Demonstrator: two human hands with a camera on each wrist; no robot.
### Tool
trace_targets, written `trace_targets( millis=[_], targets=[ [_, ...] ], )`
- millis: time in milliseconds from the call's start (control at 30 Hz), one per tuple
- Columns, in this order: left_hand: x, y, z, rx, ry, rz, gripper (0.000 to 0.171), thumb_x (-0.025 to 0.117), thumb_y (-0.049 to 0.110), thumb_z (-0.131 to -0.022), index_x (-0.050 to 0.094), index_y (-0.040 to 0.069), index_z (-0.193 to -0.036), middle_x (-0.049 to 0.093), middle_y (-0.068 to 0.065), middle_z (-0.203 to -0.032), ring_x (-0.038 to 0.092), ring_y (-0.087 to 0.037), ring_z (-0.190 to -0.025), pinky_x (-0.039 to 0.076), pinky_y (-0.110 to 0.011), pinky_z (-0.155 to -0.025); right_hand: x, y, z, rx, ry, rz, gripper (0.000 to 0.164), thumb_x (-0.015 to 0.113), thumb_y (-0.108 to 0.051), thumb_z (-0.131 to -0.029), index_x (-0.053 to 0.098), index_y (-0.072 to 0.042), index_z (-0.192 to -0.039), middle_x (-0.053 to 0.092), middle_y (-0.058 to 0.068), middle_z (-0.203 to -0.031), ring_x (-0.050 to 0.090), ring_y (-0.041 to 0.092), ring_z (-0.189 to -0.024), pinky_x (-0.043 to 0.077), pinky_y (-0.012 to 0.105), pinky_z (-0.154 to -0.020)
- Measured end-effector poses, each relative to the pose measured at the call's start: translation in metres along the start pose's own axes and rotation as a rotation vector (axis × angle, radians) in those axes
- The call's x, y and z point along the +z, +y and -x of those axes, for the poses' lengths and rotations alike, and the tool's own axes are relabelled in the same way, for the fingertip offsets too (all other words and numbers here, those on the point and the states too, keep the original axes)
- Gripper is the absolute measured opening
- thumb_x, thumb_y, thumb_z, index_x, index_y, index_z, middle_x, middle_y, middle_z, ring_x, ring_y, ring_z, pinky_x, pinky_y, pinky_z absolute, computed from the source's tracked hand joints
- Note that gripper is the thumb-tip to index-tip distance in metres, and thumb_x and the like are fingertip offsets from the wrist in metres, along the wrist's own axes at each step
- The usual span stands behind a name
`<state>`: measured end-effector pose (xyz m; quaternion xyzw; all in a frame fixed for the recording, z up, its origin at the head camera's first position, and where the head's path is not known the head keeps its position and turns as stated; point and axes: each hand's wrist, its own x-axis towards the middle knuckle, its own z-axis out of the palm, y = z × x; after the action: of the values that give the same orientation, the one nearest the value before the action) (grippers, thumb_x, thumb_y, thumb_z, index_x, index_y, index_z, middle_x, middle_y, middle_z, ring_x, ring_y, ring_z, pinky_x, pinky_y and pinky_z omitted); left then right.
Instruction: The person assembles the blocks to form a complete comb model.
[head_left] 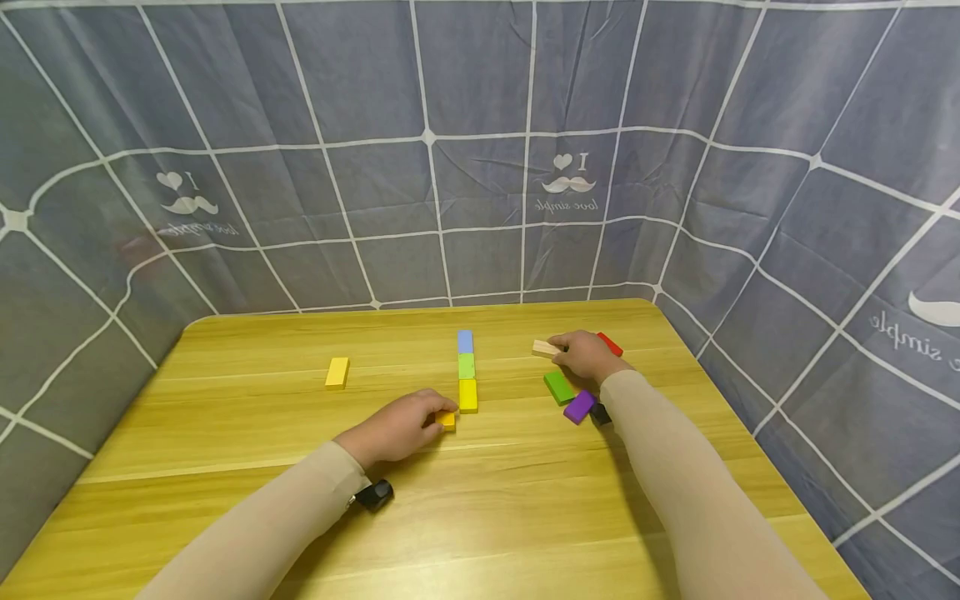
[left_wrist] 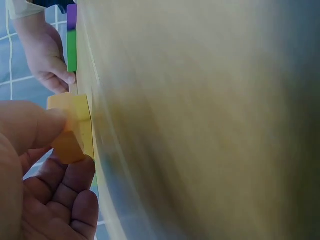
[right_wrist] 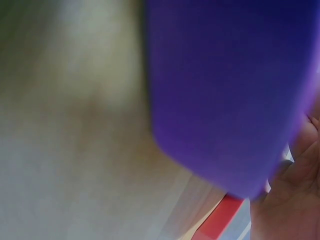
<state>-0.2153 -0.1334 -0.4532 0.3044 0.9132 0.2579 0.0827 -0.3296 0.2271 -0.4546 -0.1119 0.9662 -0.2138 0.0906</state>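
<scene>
The left hand [left_wrist: 42,190] pinches an orange block [left_wrist: 70,142], a green block [left_wrist: 72,50] and purple block [left_wrist: 72,17] beyond.

The held orange block [head_left: 447,422] is left of the pale wooden block [head_left: 544,348].

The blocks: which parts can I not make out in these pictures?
Orange block, head view: one end hidden by the left hand.
Wooden block, head view: one end hidden by the right hand.
Red block, head view: partly behind the right hand.
Purple block, right wrist view: blurred, cut off by the top edge.
</scene>
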Motion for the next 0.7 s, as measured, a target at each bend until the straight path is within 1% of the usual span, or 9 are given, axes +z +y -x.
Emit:
trace_targets(
  millis=[133, 367, 433, 500, 700],
  targets=[
    [0.0023, -0.0005, -0.0007, 0.011, -0.013, -0.017, 0.033, 0.065, 0.011, -0.104, 0.067, 0.006, -0.136, 0.068, -0.010, -0.137, 0.064, -0.026, -0.127, 0.051, -0.047, -0.112, -0.0004, -0.0006, 0.0024, 0.010, 0.001, -0.012, 0.046, 0.064, -0.018, -0.104, 0.060, -0.009, -0.150, 0.067, 0.018, -0.142, 0.063, 0.029, -0.115, 0.050, 0.048, -0.108],
    [0.0064, -0.0015, -0.0024, 0.029, -0.029, -0.029, 0.032, 0.067, 0.010, -0.102, 0.068, 0.005, -0.134, 0.070, -0.011, -0.134, 0.065, -0.023, -0.119, 0.052, -0.046, -0.108, -0.0005, -0.0009, 0.0025, 0.019, -0.004, -0.009, 0.047, 0.064, -0.018, -0.104, 0.060, -0.010, -0.150, 0.067, 0.018, -0.143, 0.062, 0.029, -0.116, 0.050, 0.048, -0.107],
    [0.0067, -0.0012, -0.0028, 0.024, -0.034, -0.027, 0.032, 0.067, 0.010, -0.102, 0.069, 0.005, -0.133, 0.070, -0.011, -0.134, 0.065, -0.024, -0.122, 0.051, -0.047, -0.110, -0.0004, -0.0008, 0.0024, 0.020, -0.004, -0.008, 0.047, 0.064, -0.018, -0.104, 0.060, -0.010, -0.150, 0.067, 0.018, -0.142, 0.062, 0.029, -0.115, 0.050, 0.048, -0.107],
    [0.0068, -0.0006, -0.0032, 0.021, -0.037, -0.025, 0.031, 0.068, 0.009, -0.101, 0.069, 0.005, -0.132, 0.070, -0.010, -0.133, 0.065, -0.024, -0.121, 0.051, -0.047, -0.110, -0.0003, -0.0010, 0.0022, 0.018, -0.002, -0.003, 0.046, 0.064, -0.019, -0.104, 0.060, -0.010, -0.150, 0.067, 0.018, -0.142, 0.063, 0.030, -0.116, 0.050, 0.048, -0.107],
    [0.0081, -0.0001, -0.0046, 0.017, -0.031, -0.026, 0.030, 0.070, 0.010, -0.100, 0.070, 0.007, -0.130, 0.071, -0.007, -0.129, 0.063, -0.018, -0.110, 0.053, -0.044, -0.105, -0.0004, -0.0013, 0.0023, 0.003, 0.004, 0.011, 0.046, 0.065, -0.018, -0.104, 0.061, -0.008, -0.149, 0.067, 0.019, -0.142, 0.064, 0.032, -0.122, 0.049, 0.050, -0.110]
  ],
)
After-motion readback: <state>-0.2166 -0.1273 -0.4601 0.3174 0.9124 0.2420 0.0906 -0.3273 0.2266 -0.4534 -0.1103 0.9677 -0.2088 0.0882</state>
